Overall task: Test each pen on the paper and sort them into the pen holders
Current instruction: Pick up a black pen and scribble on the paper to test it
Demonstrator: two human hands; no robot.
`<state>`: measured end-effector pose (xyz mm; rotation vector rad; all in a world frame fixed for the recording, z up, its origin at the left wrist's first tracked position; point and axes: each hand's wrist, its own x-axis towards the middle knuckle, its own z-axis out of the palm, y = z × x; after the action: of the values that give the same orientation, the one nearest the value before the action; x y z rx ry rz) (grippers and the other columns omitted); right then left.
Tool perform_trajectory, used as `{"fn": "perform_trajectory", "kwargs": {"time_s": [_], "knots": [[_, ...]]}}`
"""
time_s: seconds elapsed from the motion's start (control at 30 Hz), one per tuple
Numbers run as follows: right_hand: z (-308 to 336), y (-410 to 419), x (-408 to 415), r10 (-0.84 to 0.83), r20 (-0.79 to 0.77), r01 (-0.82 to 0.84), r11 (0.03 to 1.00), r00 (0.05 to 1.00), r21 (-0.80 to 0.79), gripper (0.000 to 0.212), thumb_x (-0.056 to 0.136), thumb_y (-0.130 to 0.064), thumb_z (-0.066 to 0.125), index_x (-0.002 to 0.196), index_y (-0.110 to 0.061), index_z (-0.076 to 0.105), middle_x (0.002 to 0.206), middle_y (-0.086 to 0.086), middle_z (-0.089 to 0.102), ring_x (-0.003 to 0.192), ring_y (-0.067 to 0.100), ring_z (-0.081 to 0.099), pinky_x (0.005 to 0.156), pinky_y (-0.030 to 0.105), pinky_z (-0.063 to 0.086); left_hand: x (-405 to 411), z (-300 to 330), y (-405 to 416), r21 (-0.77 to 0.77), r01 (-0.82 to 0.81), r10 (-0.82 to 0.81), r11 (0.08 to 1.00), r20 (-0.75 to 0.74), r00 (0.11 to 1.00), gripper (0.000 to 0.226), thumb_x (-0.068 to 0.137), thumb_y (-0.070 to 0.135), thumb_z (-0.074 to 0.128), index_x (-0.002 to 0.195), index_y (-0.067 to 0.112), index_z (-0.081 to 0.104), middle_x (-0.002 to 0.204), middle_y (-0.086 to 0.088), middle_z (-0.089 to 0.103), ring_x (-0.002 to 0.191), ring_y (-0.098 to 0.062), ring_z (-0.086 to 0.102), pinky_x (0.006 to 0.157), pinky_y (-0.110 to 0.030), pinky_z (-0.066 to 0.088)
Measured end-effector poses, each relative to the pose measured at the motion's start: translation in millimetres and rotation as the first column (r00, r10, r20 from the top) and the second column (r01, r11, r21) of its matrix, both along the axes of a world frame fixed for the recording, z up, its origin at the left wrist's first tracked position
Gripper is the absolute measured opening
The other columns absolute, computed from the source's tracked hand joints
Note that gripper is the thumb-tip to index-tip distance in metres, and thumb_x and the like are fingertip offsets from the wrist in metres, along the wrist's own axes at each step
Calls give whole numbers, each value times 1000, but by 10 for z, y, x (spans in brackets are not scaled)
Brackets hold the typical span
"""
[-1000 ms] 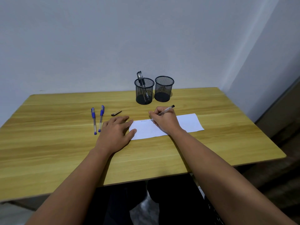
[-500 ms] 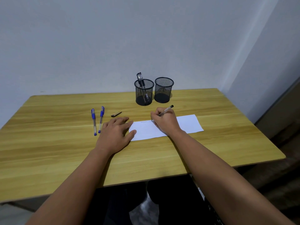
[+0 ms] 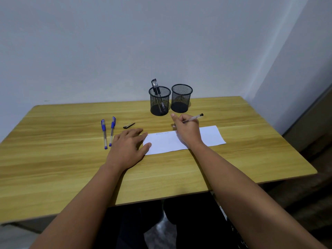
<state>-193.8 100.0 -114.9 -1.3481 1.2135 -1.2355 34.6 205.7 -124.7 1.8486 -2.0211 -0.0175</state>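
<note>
My right hand grips a clear pen with a black end, its tip at the far edge of the white paper. Faint scribbles mark the paper's upper left. My left hand lies flat, fingers apart, pinning the paper's left end. Two blue-capped pens lie side by side left of that hand. A black pen cap rests just beyond my left fingers. Two black mesh pen holders stand at the back: the left holder contains black pens, the right holder looks empty.
The wooden table fills the view, its front edge near my forearms and its right edge by a corner of the white wall. Dark floor shows to the right of the table.
My right hand has shifted slightly right and away along the paper with the pen, and its forefinger has lifted. The left hand and the other pens have stayed put.
</note>
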Motion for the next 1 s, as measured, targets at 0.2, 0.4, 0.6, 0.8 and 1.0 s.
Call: {"fn": "perform_trajectory", "kwargs": {"time_s": [0.2,0.4,0.6,0.8,1.0], "knots": [[5,15,16,42,-58,-43,999,997,-13,52,93,-53,76,66,-10,68,67,17,65,65,19,60,70,46,59,1,-12,-4,-6,6,-6,1000,4,1000,60,92,67,38,140,37,59,149,12,51,140,-17,38,109,-48,33],[-45,-2,11,26,-74,-25,1000,997,9,43,99,-20,70,67,-1,48,65,31,57,56,29,57,57,38,48,9,-21,-14,-9,8,-8,1000,7,1000,61,92,67,37,140,36,59,149,12,51,140,-17,39,109,-48,34],[-65,-3,13,58,-104,-59,998,993,1,40,97,-16,71,72,8,51,75,40,60,54,29,60,54,36,48,9,-21,-10,-11,7,-7,1000,-2,1000,61,91,67,37,139,36,59,149,12,51,140,-17,39,108,-49,34],[-75,-17,22,84,-110,-85,996,990,-2,39,97,-12,73,72,9,53,63,33,55,53,27,56,50,32,45,2,-14,-11,-11,5,-5,1000,-6,1000,61,91,67,38,138,35,60,149,12,52,140,-17,39,108,-48,34],[-71,-2,34,44,-152,-47,999,987,-16,37,94,-12,70,70,8,51,55,22,51,49,27,57,49,32,44,9,-15,-8,-15,3,-3,1000,-8,1000,60,91,66,39,138,35,61,148,11,53,139,-18,40,108,-48,35]]}}
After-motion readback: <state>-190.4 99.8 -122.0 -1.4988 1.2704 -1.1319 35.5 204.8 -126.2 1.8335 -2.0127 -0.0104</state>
